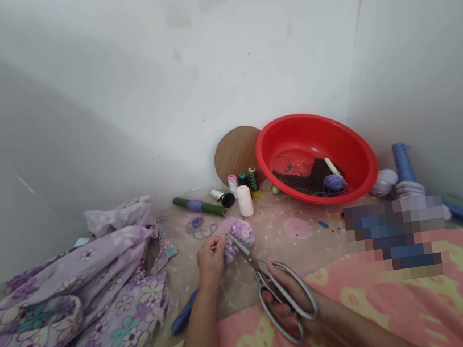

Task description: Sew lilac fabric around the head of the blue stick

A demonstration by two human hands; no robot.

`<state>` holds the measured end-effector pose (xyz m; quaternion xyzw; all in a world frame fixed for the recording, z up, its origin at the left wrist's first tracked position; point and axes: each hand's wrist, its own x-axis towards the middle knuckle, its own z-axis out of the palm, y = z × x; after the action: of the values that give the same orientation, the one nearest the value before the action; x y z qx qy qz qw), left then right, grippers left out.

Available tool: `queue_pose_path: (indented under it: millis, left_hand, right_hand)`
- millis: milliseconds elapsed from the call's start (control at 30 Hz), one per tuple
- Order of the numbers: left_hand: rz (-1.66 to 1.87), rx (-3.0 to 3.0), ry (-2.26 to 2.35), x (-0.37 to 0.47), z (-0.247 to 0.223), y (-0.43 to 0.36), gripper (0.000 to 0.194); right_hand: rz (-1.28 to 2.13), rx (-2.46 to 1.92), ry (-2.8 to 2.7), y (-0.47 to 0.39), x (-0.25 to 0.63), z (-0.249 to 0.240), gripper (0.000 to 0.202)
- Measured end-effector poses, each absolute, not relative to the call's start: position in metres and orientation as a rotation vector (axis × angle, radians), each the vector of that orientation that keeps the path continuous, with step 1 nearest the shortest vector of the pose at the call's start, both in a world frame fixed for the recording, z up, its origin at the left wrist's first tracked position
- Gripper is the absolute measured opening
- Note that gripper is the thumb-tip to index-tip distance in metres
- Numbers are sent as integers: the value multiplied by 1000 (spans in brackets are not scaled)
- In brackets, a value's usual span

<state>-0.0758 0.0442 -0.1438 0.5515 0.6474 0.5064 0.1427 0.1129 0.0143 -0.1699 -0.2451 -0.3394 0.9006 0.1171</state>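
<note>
My right hand (286, 298) grips a pair of large metal scissors (249, 256), its fingers through the grey handle loops. The blades point up and left, their tips over a small ball of white and purple floral fabric (242, 232). My left hand (211, 259) is closed in a pinch at the left side of this fabric, beside the blade tips. Part of the fabric sits below its fingertips, and the exact pinch point is hard to see. A loose purple cord (200, 230) lies on the surface behind my left hand.
Floral cloth (119, 292) is heaped at left. Behind stand thread spools (244, 201), a green rod (184, 204), a cardboard disc (235, 153) and a tilted red basin (314, 121) holding dark material and purple yarn. Wrapped blue rolls (403, 163) stand right; a patterned pink cloth (363, 316) covers the front.
</note>
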Motion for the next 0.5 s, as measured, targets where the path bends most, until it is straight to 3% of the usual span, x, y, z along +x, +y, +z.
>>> queue_pose_path:
  millis: [100, 300, 500]
  left_hand:
    - [1492, 1566, 1845, -76, -144, 44, 29]
    - [1715, 1259, 1671, -78, -144, 45, 26]
    - [1822, 1159, 1566, -80, -146, 46, 29]
  right_hand:
    - [2582, -840, -784, 11, 114, -164, 61]
    - [2432, -852, -903, 2, 120, -138, 49]
    - [1878, -976, -1106, 20, 139, -105, 35]
